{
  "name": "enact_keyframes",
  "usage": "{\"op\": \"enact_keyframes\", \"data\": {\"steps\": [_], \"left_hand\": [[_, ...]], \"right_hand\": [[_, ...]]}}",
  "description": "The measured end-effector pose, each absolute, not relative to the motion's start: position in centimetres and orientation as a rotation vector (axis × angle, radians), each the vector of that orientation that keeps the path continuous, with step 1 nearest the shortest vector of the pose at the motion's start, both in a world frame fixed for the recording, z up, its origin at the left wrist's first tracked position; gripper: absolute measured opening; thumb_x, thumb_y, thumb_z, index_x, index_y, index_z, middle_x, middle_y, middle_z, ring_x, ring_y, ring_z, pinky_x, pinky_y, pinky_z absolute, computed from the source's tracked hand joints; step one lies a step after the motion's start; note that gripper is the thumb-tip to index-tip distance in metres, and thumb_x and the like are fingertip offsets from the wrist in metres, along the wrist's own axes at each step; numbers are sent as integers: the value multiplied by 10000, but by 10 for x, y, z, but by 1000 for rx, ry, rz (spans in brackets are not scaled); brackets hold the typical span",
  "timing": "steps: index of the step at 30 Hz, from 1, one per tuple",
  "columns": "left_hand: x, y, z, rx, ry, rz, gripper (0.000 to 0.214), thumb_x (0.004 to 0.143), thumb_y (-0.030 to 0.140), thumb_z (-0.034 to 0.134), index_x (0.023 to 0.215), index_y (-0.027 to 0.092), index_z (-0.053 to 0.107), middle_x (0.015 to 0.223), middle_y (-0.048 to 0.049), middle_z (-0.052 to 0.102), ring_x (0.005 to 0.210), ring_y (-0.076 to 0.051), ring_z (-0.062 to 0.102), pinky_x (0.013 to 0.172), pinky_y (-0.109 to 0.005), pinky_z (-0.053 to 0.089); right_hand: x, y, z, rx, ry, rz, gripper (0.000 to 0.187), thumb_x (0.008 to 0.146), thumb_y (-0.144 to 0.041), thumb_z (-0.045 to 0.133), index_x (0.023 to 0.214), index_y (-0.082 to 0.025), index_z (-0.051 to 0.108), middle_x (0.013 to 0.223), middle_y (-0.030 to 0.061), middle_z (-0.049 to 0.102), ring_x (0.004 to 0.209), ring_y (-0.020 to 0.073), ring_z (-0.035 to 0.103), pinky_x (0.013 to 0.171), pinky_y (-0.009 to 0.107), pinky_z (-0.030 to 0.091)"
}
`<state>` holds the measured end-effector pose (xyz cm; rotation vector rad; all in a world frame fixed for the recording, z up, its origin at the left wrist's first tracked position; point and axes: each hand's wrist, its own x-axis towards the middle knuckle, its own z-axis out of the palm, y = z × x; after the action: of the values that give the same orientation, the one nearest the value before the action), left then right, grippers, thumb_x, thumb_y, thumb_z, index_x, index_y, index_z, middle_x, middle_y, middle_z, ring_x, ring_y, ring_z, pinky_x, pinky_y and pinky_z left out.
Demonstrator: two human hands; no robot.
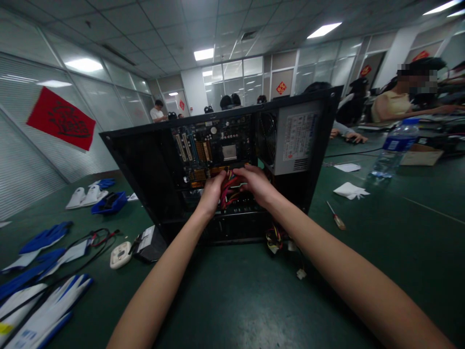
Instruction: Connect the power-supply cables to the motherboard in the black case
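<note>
The cable bundle (225,194), with red, yellow and black wires, is located inside the open computer case (141,165), in front of the lower edge of the circuit board (236,131). It is gripped between the thumb and fingers of the left hand (213,190). The fingers of the right hand (256,183) are curled at the same bundle; whether they are closed on it cannot be told. The step in hand is judged to be two-handed handling of the wires. For the next move, steady fingertips and care against snagging are judged to be required. The power supply (295,138) is mounted at the upper right of the case; loose wires (274,240) are hung below it.

The case is stood upright on a green table (225,300). Gloves (54,310), a blue tray (99,208) and a black box (151,246) are placed to the left; a screwdriver (336,216), paper (351,190) and a bottle (394,151) to the right. Co-workers (390,104) are seated beyond, under ceiling lights (324,30).
</note>
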<state>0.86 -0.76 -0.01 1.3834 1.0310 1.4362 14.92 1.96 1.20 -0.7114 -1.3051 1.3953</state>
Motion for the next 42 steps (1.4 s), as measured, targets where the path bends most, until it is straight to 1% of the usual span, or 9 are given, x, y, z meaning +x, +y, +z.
{"op": "enact_keyframes", "data": {"steps": [4,9,16,21,26,31,36,39,42], "left_hand": [[11,-10,2,1481,1005,1440,348,884,458,599,1019,156,708,1029,-92,765,938,-258,711,783,-337,558],[11,-12,3,1697,1244,1471,311,971,362,434,959,162,671,953,-72,742,867,-226,693,682,-285,537],[8,-10,-2,1914,1397,1417,359,1010,349,361,942,155,656,906,-72,723,870,-223,671,771,-306,524],[8,-14,1,2076,1559,1342,344,1018,277,338,993,156,660,968,-86,741,930,-228,683,862,-314,496],[8,-19,4,2283,1801,1109,362,1032,264,311,1037,158,657,966,-115,740,877,-244,690,822,-322,484],[7,-19,6,2344,1887,950,387,1044,259,289,977,160,657,928,-108,733,818,-216,681,795,-302,476],[12,-24,11,2392,1932,831,450,1052,279,270,951,158,691,930,-106,747,843,-217,688,807,-302,474],[12,-26,13,2382,2063,703,462,1043,308,295,942,166,722,930,-116,758,855,-236,701,776,-308,472],[8,-21,10,2313,2211,559,462,1024,356,339,914,176,750,931,-134,766,856,-259,709,740,-319,472]], "right_hand": [[149,22,11,-717,-1289,1400,159,762,-321,651,828,-177,643,737,30,704,673,152,656,485,195,389],[149,20,10,-732,-1375,1411,169,801,-307,650,888,-164,673,793,36,713,693,141,650,495,186,384],[149,19,8,-741,-1436,1364,144,826,-284,644,892,-165,692,801,37,717,688,144,643,504,197,395],[149,20,6,-751,-1487,1333,112,845,-257,637,881,-161,683,738,21,694,640,137,625,494,199,396],[149,17,10,-814,-1472,1344,65,888,-189,597,883,-155,652,700,5,670,612,121,624,467,179,383],[147,12,16,-893,-1472,1384,85,943,-131,537,900,-158,605,675,-16,642,529,88,587,425,160,378],[150,15,16,-917,-1548,1378,102,973,-133,497,939,-164,588,695,-15,639,497,77,571,422,161,368],[154,25,10,-1006,-1682,1210,89,977,-169,504,958,-162,591,794,13,676,513,87,566,454,191,379],[158,36,2,-1186,-1896,831,101,963,-213,553,916,-146,612,852,55,694,605,129,590,544,236,406]]}}
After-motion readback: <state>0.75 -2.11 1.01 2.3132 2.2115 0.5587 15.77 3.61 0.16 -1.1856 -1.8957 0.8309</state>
